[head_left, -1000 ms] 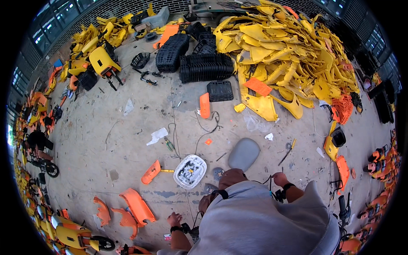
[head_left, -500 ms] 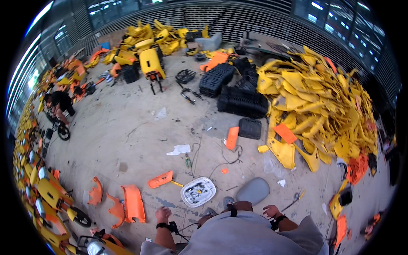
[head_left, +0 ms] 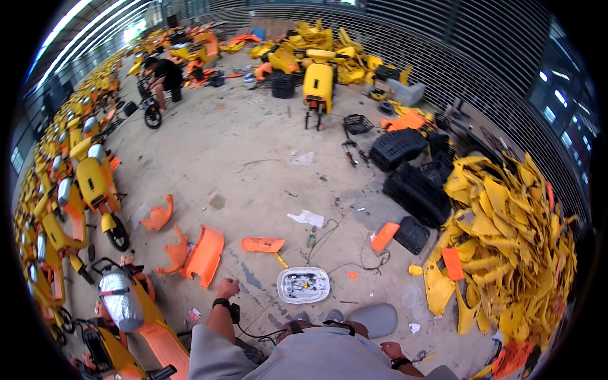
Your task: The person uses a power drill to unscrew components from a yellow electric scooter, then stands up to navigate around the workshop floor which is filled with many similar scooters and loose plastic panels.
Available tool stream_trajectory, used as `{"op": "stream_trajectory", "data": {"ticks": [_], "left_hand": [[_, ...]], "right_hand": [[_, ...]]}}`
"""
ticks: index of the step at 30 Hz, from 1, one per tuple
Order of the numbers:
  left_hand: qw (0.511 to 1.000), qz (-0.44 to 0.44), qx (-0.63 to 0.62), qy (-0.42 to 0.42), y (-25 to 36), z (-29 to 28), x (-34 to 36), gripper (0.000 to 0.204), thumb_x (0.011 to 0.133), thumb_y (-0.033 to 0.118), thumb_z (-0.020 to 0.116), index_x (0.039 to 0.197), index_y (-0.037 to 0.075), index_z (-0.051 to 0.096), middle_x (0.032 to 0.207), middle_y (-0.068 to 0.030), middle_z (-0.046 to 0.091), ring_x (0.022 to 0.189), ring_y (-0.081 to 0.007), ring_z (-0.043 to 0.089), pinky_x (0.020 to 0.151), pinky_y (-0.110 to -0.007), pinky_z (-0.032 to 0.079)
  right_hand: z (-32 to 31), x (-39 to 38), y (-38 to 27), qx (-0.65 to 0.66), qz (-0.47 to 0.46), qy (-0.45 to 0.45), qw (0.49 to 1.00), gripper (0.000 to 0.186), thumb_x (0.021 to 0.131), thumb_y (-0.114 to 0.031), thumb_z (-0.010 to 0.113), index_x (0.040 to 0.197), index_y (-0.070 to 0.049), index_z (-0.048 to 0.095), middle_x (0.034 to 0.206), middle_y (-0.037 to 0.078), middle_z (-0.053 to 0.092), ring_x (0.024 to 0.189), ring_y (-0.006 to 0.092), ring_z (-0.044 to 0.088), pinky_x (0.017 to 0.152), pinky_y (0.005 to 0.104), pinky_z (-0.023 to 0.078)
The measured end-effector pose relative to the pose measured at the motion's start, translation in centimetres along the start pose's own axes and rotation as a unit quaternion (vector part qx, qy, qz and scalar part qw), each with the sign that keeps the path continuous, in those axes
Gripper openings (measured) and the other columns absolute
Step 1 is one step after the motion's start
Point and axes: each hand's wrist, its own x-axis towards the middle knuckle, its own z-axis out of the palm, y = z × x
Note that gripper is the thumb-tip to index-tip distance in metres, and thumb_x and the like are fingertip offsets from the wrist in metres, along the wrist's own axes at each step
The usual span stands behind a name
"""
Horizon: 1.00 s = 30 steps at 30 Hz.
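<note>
My left hand (head_left: pixel 227 289) hangs over the floor to the left of a white tray (head_left: pixel 283 296). Its fingers are loosely bent and apart, with nothing seen in them. Low on the right, my right hand (head_left: pixel 391 350) hangs by my side, also empty, fingers loosely apart. Small dark and yellow parts lie in the tray in front of my feet. Beside my right foot is a grey rounded seat (head_left: pixel 373 320). Large orange panels (head_left: pixel 204 253) lie on the floor beyond my left hand.
A yellow scooter (head_left: pixel 149 323) with a silver-wrapped front stands close on the left, before a long row of others. Yellow panels form a high pile (head_left: pixel 506 234) on the right. Black crates (head_left: pixel 418 193) and cables lie ahead. Far left, a person (head_left: pixel 166 76) sits by a wheel.
My view has swung to the left, bringing the scooter row closer. My left arm now reaches further forward; my right hand has dropped lower at my side.
</note>
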Motion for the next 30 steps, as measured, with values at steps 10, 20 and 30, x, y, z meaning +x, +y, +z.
{"op": "stream_trajectory", "data": {"ticks": [10,20,30], "left_hand": [[0.989,-0.103,0.012,-0.106,-5.8,5.1,-5.6,0.027,0.089,0.014,0.049,0.104,-0.005,0.06,0.077,-0.0155,0.07,0.062,-0.0241,0.069,0.051,-0.035,0.053],[0.995,-0.034,0.028,-0.089,-2.5,6.4,-6.0,0.029,0.086,0.018,0.048,0.077,-0.002,0.067,0.068,-0.0115,0.07,0.061,-0.0218,0.068,0.057,-0.034,0.054],[0.84,0.529,-0.093,-0.078,33.6,1.1,-19.1,0.027,0.084,0.019,0.068,0.072,0.0,0.055,0.069,-0.0128,0.057,0.066,-0.0281,0.059,0.061,-0.035,0.045]], "right_hand": [[-2.5,4.7,7.4,0.043,0.088,0.037,0.995,0.029,0.077,-0.006,0.057,0.102,0.002,0.069,0.083,0.018,0.07,0.068,0.0213,0.067,0.065,0.0306,0.056],[-1.9,1.3,1.9,0.058,0.071,0.047,0.995,0.031,0.082,-0.008,0.047,0.103,0.001,0.068,0.069,0.017,0.068,0.049,0.0193,0.059,0.045,0.0322,0.051],[-0.5,-2.3,9.7,0.255,-0.001,0.057,0.965,0.025,0.076,-0.017,0.052,0.084,0.0,0.068,0.068,0.012,0.061,0.052,0.0272,0.055,0.054,0.035,0.048]]}}
